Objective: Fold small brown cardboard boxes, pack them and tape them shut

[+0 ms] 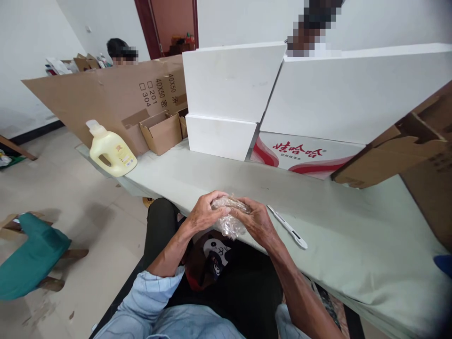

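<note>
Between my two hands is a bundle of crinkled clear plastic wrap (231, 225), held just above the table's front edge. My left hand (208, 210) grips its left side, with the thumb over the top. On the right side, my right hand (256, 219) closes round it, thumb pointing inward. Whatever the plastic may enclose cannot be made out. A white utility knife (287, 227) lies on the pale green tablecloth (339, 230), a little right of my right hand, apart from it.
A pale yellow jug (112, 149) stands at the table's left end, beside a small open cardboard box (162, 133). White boxes (235, 82) and a red-and-white carton (303, 153) line the back. Brown cardboard (395, 150) stands at right. Two people are partly visible behind. A green-covered stool (33, 254) is at lower left.
</note>
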Motion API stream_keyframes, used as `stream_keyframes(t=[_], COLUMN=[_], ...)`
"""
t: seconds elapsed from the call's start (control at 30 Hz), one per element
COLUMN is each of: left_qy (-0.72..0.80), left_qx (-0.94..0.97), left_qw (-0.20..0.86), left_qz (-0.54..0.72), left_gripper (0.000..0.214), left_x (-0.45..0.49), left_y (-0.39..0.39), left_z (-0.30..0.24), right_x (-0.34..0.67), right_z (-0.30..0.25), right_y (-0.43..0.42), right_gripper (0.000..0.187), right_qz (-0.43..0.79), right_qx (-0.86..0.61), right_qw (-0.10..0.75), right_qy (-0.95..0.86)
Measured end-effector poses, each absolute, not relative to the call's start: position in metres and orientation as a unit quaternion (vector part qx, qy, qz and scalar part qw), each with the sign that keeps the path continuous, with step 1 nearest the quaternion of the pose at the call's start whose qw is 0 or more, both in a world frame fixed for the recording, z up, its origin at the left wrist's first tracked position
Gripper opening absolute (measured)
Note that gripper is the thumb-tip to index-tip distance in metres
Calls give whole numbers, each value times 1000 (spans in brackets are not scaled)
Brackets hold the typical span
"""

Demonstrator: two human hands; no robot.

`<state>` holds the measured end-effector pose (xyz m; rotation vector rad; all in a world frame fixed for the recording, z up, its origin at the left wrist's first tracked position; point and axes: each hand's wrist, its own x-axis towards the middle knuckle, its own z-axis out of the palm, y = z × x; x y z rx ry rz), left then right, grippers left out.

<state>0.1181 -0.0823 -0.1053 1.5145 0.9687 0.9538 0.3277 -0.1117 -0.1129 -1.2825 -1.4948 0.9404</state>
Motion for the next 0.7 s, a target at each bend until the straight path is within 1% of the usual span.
stream_keyframes(t=[0.07, 0.13, 0.2, 0.23, 0.3, 0.43, 0.53, 0.7], left_qy=[426, 439, 432, 426, 418, 404, 368, 327], left_qx=[591, 534, 487, 470, 455, 494, 508, 415], left_qw=[527, 532, 543, 551, 564, 607, 647, 675], left_qz=[437, 489, 529, 542, 548, 473, 434, 515], left_gripper=[42, 44, 45, 46, 47, 59, 61, 57], left_x=[121, 126, 131, 133, 134, 125, 118, 120], left_y=[-83, -85, -88, -91, -96, -101, -100, -104], left_z=[-103, -103, -104, -104, -102, -96, -94, -98], right_x=[334, 338, 337, 334, 327, 320, 325, 329], right_z=[-112, -113, -116, -117, -118, -117, -113, -115], right_y=[-112, -116, -125, -130, -139, -148, -148, -157], right_gripper=[52, 61, 64, 64, 59, 44, 47, 55], right_qz=[383, 392, 422, 441, 473, 486, 484, 473], right_qx=[-509, -492, -470, -457, -433, -425, -419, -400], right_qw=[513, 564, 577, 571, 556, 552, 558, 611], right_qy=[-576, -536, -518, -520, -529, -527, -528, -493])
